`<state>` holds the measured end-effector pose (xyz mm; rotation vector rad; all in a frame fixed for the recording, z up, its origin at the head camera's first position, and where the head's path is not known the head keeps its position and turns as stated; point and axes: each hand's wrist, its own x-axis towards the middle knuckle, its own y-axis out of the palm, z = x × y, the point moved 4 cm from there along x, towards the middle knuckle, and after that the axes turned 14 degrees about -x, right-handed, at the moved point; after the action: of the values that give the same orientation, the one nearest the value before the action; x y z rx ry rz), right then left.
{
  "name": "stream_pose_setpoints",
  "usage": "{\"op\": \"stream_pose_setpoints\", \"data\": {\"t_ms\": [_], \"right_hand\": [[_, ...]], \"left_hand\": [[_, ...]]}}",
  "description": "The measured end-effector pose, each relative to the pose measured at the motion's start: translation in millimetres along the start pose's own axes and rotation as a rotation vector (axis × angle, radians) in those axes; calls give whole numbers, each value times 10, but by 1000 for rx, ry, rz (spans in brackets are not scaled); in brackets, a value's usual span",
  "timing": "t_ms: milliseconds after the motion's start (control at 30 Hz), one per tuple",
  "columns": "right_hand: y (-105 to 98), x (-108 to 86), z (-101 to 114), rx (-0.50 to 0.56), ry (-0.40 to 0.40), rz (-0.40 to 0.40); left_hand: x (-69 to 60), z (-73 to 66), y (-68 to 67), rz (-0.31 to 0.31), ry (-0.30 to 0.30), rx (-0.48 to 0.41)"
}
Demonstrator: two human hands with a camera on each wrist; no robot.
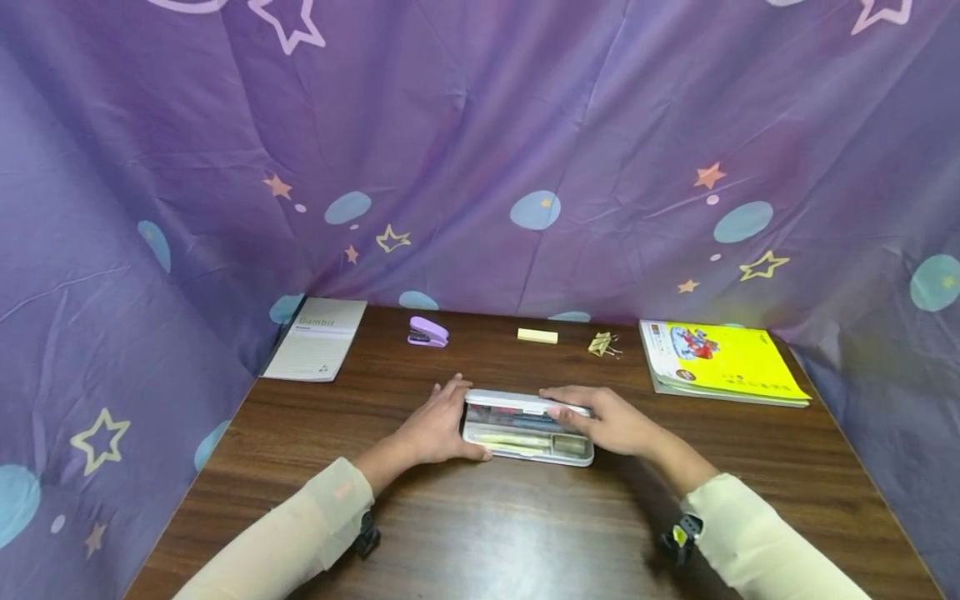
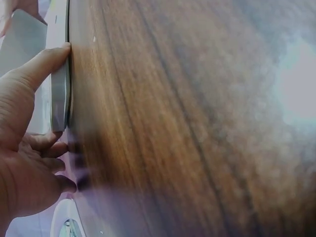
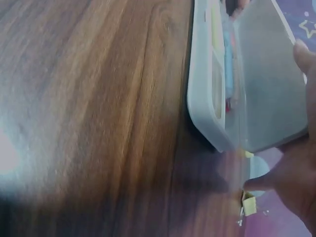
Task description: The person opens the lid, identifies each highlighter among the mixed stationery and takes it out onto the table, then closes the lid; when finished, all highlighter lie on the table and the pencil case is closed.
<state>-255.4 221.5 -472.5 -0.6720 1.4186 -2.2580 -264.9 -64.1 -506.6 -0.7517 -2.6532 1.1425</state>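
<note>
On a wooden table (image 1: 487,533), left hand (image 1: 437,425) is gripping a case (image 1: 540,458), right hand (image 1: 611,423) pinching its lid (image 3: 269,79), partly hiding perhaps pens (image 3: 228,61).

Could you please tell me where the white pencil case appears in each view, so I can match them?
Head: the white pencil case lies below and slightly right of centre.
Left wrist: upper left, with the left hand touching it.
Right wrist: upper right, its lid raised, the right hand at the lid's edge.
Shared landmark: the brown wooden tabletop.
</note>
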Motion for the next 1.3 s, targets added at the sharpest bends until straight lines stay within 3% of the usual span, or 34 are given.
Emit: {"op": "stream_pose_setpoints", "data": {"t_ms": [200, 333, 500, 567, 700, 833, 1067, 1300], "right_hand": [[-36, -12, -24, 11, 72, -345], [-60, -61, 0, -28, 55, -559], [-80, -100, 37, -181, -19, -706], [-71, -113, 41, -255, -53, -723], [-1, -164, 11, -402, -95, -689], [97, -248, -46, -470, -106, -595], [192, -313, -120, -505, -59, -349], [196, -245, -175, -509, 34, -112]], "left_hand": [[-2, 17, 44, -7, 4, 33], [-12, 6, 54, -14, 24, 14], [-1, 48, 64, -31, 61, -9], [-4, 49, 55, -36, 70, -16], [-7, 58, 49, -42, 74, -11], [-34, 16, 33, -24, 40, -7], [-47, 1, 29, -17, 57, -1], [-28, -28, -3, -14, 89, -5]]}}
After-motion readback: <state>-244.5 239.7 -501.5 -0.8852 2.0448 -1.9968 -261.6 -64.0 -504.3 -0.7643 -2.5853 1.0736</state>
